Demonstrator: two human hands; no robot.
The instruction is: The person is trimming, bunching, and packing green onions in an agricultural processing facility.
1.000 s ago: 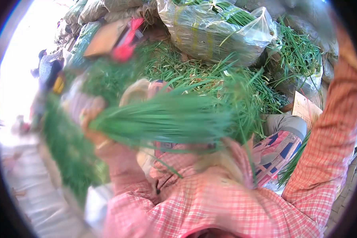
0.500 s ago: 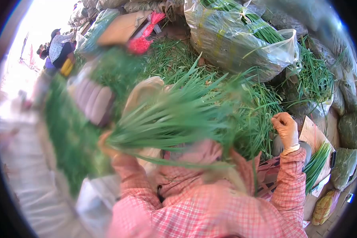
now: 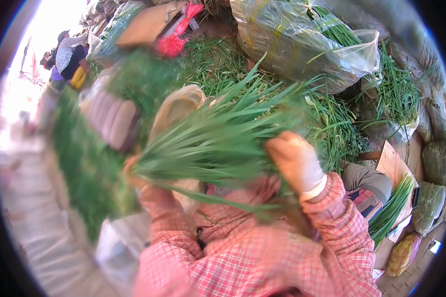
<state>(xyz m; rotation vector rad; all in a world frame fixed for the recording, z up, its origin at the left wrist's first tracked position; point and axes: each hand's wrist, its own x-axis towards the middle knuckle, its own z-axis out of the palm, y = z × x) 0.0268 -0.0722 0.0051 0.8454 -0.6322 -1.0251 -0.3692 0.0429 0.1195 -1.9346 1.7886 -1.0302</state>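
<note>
Chive bunch [image 3: 218,141], left hand [image 3: 134,171] seemingly gripping base, right hand [image 3: 295,161] clasping leaves

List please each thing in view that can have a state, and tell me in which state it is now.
bunch of green chives: held level, gathered at the left end, leaves fanned to the right.
left hand: closed around the bunch's gathered end.
right hand: gloved, resting on the leaves.
clear plastic bag: stuffed with greens, mouth open.
loose chives on the ground: spread in a pile.
red net bag: lying on cardboard.
</note>
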